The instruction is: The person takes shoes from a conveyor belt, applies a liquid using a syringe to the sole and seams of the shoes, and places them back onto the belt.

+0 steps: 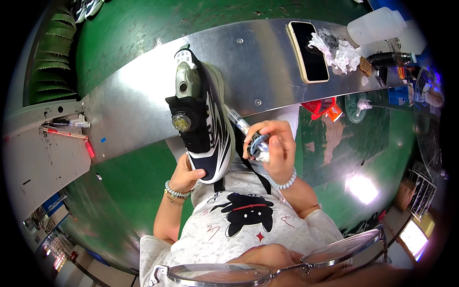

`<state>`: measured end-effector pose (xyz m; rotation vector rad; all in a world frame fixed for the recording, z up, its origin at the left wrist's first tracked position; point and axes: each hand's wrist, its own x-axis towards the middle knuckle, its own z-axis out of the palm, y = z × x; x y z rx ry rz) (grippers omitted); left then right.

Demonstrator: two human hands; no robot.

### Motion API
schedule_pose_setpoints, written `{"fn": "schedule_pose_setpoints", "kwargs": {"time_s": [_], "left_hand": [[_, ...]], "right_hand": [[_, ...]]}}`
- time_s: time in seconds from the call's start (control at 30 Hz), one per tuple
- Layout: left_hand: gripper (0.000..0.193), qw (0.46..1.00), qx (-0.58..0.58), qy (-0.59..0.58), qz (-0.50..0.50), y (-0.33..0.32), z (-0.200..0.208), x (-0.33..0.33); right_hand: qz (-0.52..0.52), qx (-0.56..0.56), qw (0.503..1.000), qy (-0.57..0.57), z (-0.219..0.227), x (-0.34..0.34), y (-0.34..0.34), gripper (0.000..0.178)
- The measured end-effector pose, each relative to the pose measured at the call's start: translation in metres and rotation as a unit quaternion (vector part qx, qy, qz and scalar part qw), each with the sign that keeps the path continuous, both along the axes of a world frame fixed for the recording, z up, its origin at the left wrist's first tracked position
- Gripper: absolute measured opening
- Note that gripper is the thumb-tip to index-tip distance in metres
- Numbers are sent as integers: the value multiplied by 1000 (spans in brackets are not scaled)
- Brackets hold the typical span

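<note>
A black and white sneaker (221, 138) lies on its side partly across the metal bench edge, its toe toward me. A greenish shoe last (186, 76) with a round hole shows in its opening. My left hand (184, 176) grips the toe, the thumb pressed on the dark toe cap. In my right hand (276, 146) is a clear syringe (239, 121), fingers curled round its rear end. The syringe's front end points at the sole edge of the sneaker; whether it touches cannot be seen. Something blue and white, partly hidden, also sits among the right fingers.
The metal bench (143, 91) crosses in front of me. On its right lie a phone (310, 52), crumpled white tissue (342, 55) and a white plastic bottle (377, 26). An orange-red container (322, 109) is below the bench edge. Pens (64, 131) lie on the left surface.
</note>
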<state>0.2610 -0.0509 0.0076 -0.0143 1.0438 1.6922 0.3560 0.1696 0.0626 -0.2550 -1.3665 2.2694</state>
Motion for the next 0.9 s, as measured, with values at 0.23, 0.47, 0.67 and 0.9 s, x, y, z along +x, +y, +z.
{"fn": "schedule_pose_setpoints", "kwargs": {"time_s": [0.23, 0.47, 0.67, 0.9], "left_hand": [[79, 995, 75, -61, 19, 24, -13, 14], [66, 953, 167, -252, 6, 85, -41, 33], [73, 942, 270, -201, -9, 164, -11, 18], [62, 929, 327, -170, 23, 204, -9, 5]], "right_hand": [[11, 13, 1000, -8, 13, 28, -4, 18], [-25, 95, 995, -3, 34, 57, 12, 25], [-113, 135, 984, 20, 45, 68, 12, 30], [-190, 186, 964, 18, 38, 53, 15, 34]]}}
